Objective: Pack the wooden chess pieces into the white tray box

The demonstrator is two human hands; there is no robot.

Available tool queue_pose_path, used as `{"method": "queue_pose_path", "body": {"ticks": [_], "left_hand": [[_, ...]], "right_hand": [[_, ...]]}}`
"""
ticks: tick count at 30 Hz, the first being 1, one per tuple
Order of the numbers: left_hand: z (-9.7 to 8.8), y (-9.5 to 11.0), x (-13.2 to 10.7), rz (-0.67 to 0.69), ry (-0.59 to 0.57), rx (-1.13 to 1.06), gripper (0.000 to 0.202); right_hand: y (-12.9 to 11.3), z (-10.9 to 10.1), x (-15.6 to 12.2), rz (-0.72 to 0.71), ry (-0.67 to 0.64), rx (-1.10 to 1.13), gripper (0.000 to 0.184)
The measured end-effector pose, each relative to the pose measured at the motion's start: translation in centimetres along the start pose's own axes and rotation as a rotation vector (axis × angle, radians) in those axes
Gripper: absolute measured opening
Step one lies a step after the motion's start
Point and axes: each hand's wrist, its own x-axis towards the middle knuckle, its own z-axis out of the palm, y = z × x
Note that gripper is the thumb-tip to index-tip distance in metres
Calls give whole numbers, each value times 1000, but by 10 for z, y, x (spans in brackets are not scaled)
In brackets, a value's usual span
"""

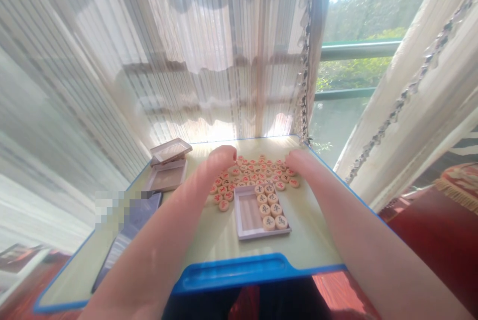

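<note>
Many round xiangqi pieces (257, 177) with red or black characters lie spread over the far middle of the small table (209, 245). At their far left edge is my left hand (225, 155), fingers curled in and touching or close to the outermost pieces. My right hand (296, 160) is bent in the same way at the far right edge of the spread. Whatever either set of fingertips pinches is hidden. Nearer to me sits a shallow open box (248, 213); black-character pieces (276, 209) fill its right side in two columns, and its left side shows bare bottom.
Two more shallow box parts, an upper tray (171, 150) and a lower tray (168, 175), overlap at the back left. A dark flat item (130, 230) lies along the left side, partly blurred out. Sheer curtains (224, 61) hang behind the table.
</note>
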Motion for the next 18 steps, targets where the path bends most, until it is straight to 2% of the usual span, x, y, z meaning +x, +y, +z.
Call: {"method": "queue_pose_path", "body": {"ticks": [3, 7, 10, 15, 18], "left_hand": [[0, -1, 1, 20, -5, -74, 42], [4, -1, 1, 74, -63, -116, 29], [8, -3, 3, 105, -21, -97, 27], [12, -6, 8, 113, 119, -100, 24], [11, -4, 7, 90, 88, -76, 27]], "right_hand": [[-3, -8, -6, 12, -69, -16, 23], [-9, -15, -15, 54, -92, 36, 28], [-10, -20, -22, 74, -95, 99, 32], [-11, -28, -30, 86, -94, 176, 34], [-13, -27, -30, 83, -79, 202, 36]]}}
